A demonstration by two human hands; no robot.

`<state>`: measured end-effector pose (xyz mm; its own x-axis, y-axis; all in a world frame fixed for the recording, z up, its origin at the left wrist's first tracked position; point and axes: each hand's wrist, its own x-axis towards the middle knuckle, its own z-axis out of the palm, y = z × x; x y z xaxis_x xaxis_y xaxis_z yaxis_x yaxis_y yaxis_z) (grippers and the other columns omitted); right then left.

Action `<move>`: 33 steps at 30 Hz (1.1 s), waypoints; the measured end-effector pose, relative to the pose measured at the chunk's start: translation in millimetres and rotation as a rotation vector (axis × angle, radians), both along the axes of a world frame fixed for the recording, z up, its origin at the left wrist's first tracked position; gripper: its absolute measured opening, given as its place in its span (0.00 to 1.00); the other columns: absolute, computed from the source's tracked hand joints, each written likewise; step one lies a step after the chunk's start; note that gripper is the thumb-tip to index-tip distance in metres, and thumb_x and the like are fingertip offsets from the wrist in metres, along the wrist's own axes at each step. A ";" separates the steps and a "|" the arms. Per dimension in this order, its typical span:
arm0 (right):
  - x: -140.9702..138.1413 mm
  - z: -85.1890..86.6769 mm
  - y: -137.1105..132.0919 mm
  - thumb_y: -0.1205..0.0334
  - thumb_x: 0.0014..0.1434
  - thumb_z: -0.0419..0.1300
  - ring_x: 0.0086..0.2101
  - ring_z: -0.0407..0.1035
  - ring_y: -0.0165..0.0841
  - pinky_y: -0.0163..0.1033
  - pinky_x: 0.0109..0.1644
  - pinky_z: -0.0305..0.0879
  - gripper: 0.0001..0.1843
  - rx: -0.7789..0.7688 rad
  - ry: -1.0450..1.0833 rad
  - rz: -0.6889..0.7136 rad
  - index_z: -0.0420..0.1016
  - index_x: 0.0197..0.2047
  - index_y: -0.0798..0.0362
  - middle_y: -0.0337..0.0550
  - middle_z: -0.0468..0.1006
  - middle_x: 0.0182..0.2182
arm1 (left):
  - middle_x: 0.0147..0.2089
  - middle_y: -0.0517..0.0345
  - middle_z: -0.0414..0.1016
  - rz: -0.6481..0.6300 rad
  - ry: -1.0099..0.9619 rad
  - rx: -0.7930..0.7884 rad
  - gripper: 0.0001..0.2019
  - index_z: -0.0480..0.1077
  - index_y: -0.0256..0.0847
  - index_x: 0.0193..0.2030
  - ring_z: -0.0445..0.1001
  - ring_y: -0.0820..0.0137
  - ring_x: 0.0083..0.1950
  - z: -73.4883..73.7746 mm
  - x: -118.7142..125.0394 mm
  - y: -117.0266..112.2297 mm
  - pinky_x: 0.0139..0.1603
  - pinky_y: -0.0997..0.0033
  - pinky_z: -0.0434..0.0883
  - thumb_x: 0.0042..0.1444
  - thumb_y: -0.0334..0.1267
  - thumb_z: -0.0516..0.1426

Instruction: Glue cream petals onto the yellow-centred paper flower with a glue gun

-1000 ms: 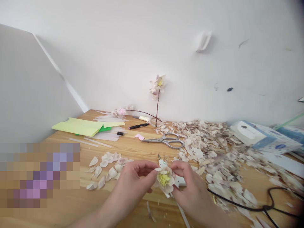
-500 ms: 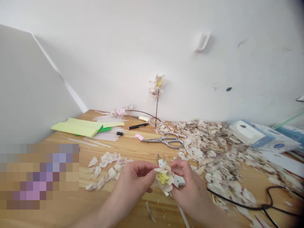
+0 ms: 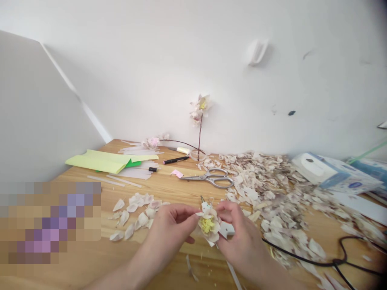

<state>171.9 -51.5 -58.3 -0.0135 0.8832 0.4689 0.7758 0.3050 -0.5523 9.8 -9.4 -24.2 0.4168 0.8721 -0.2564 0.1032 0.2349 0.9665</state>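
Low in the middle of the view is a flower [image 3: 208, 225] with pale petals and a yellow centre, between my two hands. My left hand [image 3: 173, 229] is closed in a pinch at its left edge, thumb and forefinger on a petal. On the other side, my right hand [image 3: 243, 237] has its fingers closed on the flower's right side; its stem or base is hidden. Behind the flower lies a white tool, apparently a glue gun [image 3: 226, 229], with a pointed metal tip and partly covered by the flower and my right hand. Loose petals [image 3: 142, 219] lie left of my hands.
Scissors [image 3: 211, 177] lie beyond my hands, near a black marker [image 3: 175, 160]. A petal heap [image 3: 260, 177] spreads rightward to a tissue box [image 3: 335, 173]. A black cable [image 3: 302, 259] crosses the right. A flower stem [image 3: 200, 137] stands at the wall; yellow paper [image 3: 99, 161] lies left.
The flower is tilted very slightly differently between my fingers. Both hands keep nearly the same place and grip.
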 end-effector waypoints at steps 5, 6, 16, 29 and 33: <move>-2.0 4.7 -0.4 0.69 0.48 0.54 0.29 0.76 0.36 0.37 0.32 0.67 0.17 -0.045 0.012 -0.006 0.55 0.41 0.47 0.38 0.80 0.32 | 0.32 0.51 0.79 -0.002 -0.011 0.008 0.14 0.76 0.34 0.37 0.74 0.66 0.33 0.8 0.1 0.3 0.27 0.73 0.71 0.47 0.41 0.57; -2.7 6.2 -0.4 0.68 0.48 0.54 0.30 0.76 0.36 0.38 0.33 0.67 0.17 -0.058 0.024 -0.012 0.54 0.41 0.47 0.38 0.81 0.31 | 0.33 0.51 0.79 -0.006 -0.021 0.011 0.14 0.76 0.34 0.37 0.74 0.65 0.34 1.2 -0.1 0.1 0.28 0.72 0.71 0.47 0.41 0.57; -6.9 12.3 3.6 0.69 0.46 0.54 0.22 0.73 0.32 0.34 0.24 0.64 0.17 -0.262 0.311 -0.055 0.52 0.38 0.46 0.33 0.80 0.27 | 0.42 0.44 0.77 0.048 -0.185 -0.111 0.20 0.66 0.33 0.49 0.73 0.58 0.46 -0.2 -2.9 1.7 0.27 0.69 0.73 0.51 0.41 0.50; -6.9 13.0 5.4 0.69 0.44 0.57 0.27 0.75 0.36 0.36 0.24 0.66 0.20 -0.343 0.530 -0.060 0.51 0.38 0.46 0.36 0.80 0.27 | 0.45 0.41 0.75 0.007 -0.334 -0.150 0.23 0.62 0.34 0.52 0.71 0.55 0.49 -14.6 -1.4 -1.8 0.28 0.67 0.71 0.48 0.38 0.49; -7.4 12.3 5.3 0.69 0.45 0.58 0.26 0.75 0.36 0.35 0.24 0.65 0.20 -0.330 0.604 -0.057 0.52 0.37 0.46 0.36 0.80 0.27 | 0.42 0.45 0.75 0.046 -0.312 -0.099 0.26 0.60 0.36 0.51 0.70 0.59 0.48 -16.5 1.1 -3.2 0.31 0.69 0.71 0.41 0.28 0.49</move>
<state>164.5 -46.3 -46.0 0.2166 0.9725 0.0859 0.3130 0.0142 -0.9496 10.9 -12.6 -40.8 0.4495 0.8690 -0.2066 -0.2071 0.3264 0.9223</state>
